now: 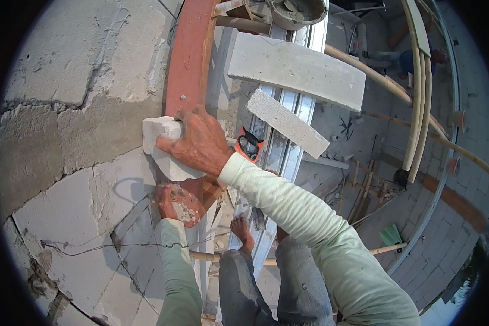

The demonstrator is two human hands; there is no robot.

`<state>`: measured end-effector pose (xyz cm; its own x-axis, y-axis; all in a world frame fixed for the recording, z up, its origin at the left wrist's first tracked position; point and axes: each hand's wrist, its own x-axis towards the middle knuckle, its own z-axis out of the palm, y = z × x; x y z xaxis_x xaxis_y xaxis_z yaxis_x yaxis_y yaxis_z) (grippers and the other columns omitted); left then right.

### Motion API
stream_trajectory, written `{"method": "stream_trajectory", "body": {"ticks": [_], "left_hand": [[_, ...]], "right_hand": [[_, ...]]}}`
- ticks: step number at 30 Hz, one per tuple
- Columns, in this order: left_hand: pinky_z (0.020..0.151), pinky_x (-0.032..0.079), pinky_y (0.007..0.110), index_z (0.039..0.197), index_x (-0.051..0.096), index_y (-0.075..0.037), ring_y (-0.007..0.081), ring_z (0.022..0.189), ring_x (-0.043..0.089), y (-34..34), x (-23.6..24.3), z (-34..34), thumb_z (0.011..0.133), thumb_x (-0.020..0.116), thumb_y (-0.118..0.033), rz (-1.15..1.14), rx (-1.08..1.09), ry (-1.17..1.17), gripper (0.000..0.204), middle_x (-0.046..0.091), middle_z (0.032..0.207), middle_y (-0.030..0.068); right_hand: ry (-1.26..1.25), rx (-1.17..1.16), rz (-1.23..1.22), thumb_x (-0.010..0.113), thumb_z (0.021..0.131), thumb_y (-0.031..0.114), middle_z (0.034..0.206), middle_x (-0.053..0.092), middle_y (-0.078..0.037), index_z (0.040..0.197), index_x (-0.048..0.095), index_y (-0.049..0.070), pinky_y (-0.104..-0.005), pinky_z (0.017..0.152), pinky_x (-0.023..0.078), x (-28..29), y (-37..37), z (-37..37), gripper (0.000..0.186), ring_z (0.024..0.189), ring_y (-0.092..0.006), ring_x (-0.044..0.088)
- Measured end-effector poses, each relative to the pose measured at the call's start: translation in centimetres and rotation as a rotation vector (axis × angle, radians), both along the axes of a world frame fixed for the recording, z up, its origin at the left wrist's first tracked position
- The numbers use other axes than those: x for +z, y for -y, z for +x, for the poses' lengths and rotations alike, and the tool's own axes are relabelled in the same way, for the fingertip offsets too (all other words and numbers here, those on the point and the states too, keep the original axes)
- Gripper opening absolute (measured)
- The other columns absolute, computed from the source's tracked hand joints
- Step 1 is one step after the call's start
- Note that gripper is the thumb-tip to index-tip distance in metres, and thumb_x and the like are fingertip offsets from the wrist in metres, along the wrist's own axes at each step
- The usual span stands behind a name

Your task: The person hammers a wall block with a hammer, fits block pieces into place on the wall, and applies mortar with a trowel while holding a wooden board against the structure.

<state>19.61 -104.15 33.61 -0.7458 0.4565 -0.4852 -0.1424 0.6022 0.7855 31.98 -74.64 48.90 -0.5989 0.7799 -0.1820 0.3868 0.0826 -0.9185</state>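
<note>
My right hand [196,142] grips a small pale lightweight-concrete block [168,157], thumb on its near side and fingers over its far end. The block stands against the masonry wall, beside a red-brown beam [188,60]. Below it, my left hand [167,202] is curled at the edge of a reddish surface smeared with mortar [186,205]. Whatever its fingers close on is hidden. Right of my right hand, an orange-and-black saw handle [249,144] rests near the metal planks.
A long concrete block [299,69] and a shorter cut piece [288,124] lie across metal planks [280,187] under my feet. A mortar bucket [298,15] stands at the far end. Bamboo poles [417,103] and a drop lie right, with another person [413,61] below. Wire [119,245] crosses the wall.
</note>
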Motion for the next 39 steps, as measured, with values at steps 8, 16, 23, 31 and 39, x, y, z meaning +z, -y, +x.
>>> {"method": "stream_trajectory", "body": {"ticks": [8, 16, 23, 31, 39], "left_hand": [[0.095, 0.038, 0.037, 0.112, 0.057, 0.003, 0.0258, 0.11, 0.052, -4.8, 1.2, 1.4, 0.086, 0.059, -0.042, -0.197, 0.026, -0.227, 0.052, 0.058, 0.113, 0.0157], [0.089, 0.038, 0.031, 0.11, 0.059, 0.002, 0.0201, 0.098, 0.052, -8.5, 2.8, -0.2, 0.084, 0.061, -0.04, 0.047, 0.061, 0.085, 0.05, 0.059, 0.102, 0.0091], [0.085, 0.042, 0.031, 0.109, 0.058, 0.001, 0.0194, 0.095, 0.054, -12.0, 4.1, -1.4, 0.085, 0.06, -0.039, 0.047, -0.164, -0.032, 0.046, 0.059, 0.102, 0.0093], [0.082, 0.043, 0.032, 0.104, 0.057, -0.002, 0.0189, 0.095, 0.055, -14.2, 2.5, -3.0, 0.088, 0.059, -0.043, -0.06, -0.128, -0.053, 0.045, 0.06, 0.103, 0.0082], [0.093, 0.04, 0.034, 0.134, 0.047, 0.0, 0.0228, 0.113, 0.051, -16.9, 1.3, -3.3, 0.093, 0.05, -0.051, -0.06, -0.285, -0.027, 0.066, 0.054, 0.126, 0.0172]], "right_hand": [[-0.097, -0.19, -0.193, 0.069, 0.071, 0.035, 0.086, 0.061, -0.024, 0.1, 0.062, -0.009, -0.0396, 0.07, 0.052, 0.5, -2.1, 5.9, 0.053, 0.075, -0.0305, 0.064], [-0.085, -0.441, -0.255, 0.068, 0.075, 0.028, 0.09, 0.064, -0.013, 0.105, 0.061, -0.007, -0.0313, 0.074, 0.049, 0.9, -0.1, 16.8, 0.047, 0.081, -0.0196, 0.06], [-0.036, -0.715, -0.343, 0.062, 0.076, 0.026, 0.093, 0.062, -0.011, 0.106, 0.059, -0.006, -0.0289, 0.08, 0.043, 0.8, 2.4, 25.4, 0.044, 0.085, -0.0172, 0.057], [-0.002, -0.804, -0.399, 0.059, 0.077, 0.029, 0.093, 0.06, -0.009, 0.106, 0.057, -0.007, -0.0279, 0.08, 0.042, -0.5, 3.9, 28.8, 0.046, 0.084, -0.0161, 0.056], [-0.013, -0.841, -0.45, 0.06, 0.076, 0.026, 0.09, 0.059, -0.008, 0.104, 0.057, -0.005, -0.0291, 0.079, 0.042, -1.9, 5.1, 29.7, 0.042, 0.083, -0.0163, 0.056]]}}
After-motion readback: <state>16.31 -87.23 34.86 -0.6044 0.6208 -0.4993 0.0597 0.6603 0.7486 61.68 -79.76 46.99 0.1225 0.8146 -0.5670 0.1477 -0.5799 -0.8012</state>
